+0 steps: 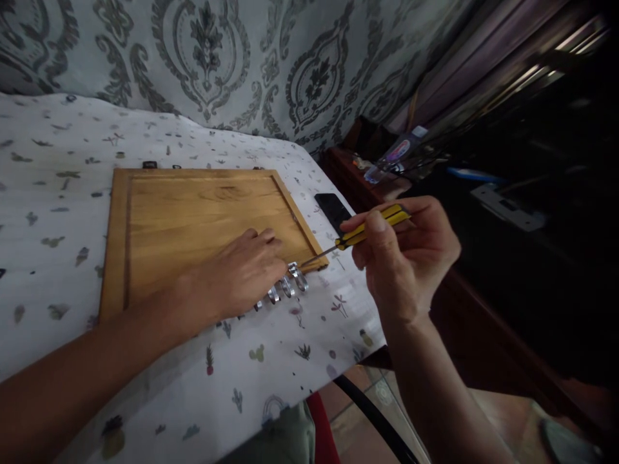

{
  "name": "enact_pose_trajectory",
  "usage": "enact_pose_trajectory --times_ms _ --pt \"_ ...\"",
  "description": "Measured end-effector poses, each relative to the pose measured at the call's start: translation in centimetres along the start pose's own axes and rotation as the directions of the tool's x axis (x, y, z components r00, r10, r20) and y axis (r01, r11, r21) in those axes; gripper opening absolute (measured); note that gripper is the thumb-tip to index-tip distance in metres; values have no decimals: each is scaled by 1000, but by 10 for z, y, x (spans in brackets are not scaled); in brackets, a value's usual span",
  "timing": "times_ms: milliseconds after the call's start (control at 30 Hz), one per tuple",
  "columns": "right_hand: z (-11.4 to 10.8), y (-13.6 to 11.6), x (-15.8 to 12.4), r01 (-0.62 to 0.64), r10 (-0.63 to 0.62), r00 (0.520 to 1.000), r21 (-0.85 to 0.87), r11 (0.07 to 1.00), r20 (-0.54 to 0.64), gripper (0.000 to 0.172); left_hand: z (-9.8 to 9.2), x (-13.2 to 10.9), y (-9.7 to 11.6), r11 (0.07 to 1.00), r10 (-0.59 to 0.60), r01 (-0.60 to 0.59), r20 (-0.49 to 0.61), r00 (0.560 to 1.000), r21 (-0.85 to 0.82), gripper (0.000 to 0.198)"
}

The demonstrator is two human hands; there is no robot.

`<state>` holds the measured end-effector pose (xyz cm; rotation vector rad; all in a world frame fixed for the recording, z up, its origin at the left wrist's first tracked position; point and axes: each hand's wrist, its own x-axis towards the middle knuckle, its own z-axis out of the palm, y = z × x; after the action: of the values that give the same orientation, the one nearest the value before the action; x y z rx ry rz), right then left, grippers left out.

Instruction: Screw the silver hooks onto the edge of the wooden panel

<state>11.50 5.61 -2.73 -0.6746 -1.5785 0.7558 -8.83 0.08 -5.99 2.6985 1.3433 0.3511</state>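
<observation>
A wooden board (203,212) with a raised frame lies flat on the table. Along its near edge runs a row of shiny metal hooks (286,286). My left hand (246,270) rests on that edge with curled fingers, closed over the row; its fingertips are partly hidden. In my right hand (403,258) is a screwdriver (374,229) with a yellow and black handle, pinched between thumb and fingers. The thin shaft slants down to the left, its tip at the rightmost hook, near the board's corner. Whether the tip sits in a screw is too small to tell.
A printed white cloth (300,380) covers the table. Beyond the board's right side lies a black phone (333,211). A clear bottle (395,154) stands on dark furniture to the right. Small dark pieces (149,165) show at the board's far edge. Patterned curtain (207,58) hangs behind.
</observation>
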Motion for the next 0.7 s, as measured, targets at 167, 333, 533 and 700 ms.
enact_pose_trajectory --times_ms 167,333,533,700 --pt "-1 3 -4 -34 34 999 4 999 26 24 1 -1 1 1000 -4 4 -22 1000 -7 24" --pt "1 5 -4 -41 41 998 0 999 45 24 -1 -2 1 1000 -10 10 12 1000 -8 26" --pt "2 6 -3 -30 30 998 5 1000 62 24 2 0 -1 1000 -10 10 1 1000 11 22" --pt "2 6 -2 -43 43 997 10 999 62 21 7 0 -3 1000 13 -13 -42 999 -5 21"
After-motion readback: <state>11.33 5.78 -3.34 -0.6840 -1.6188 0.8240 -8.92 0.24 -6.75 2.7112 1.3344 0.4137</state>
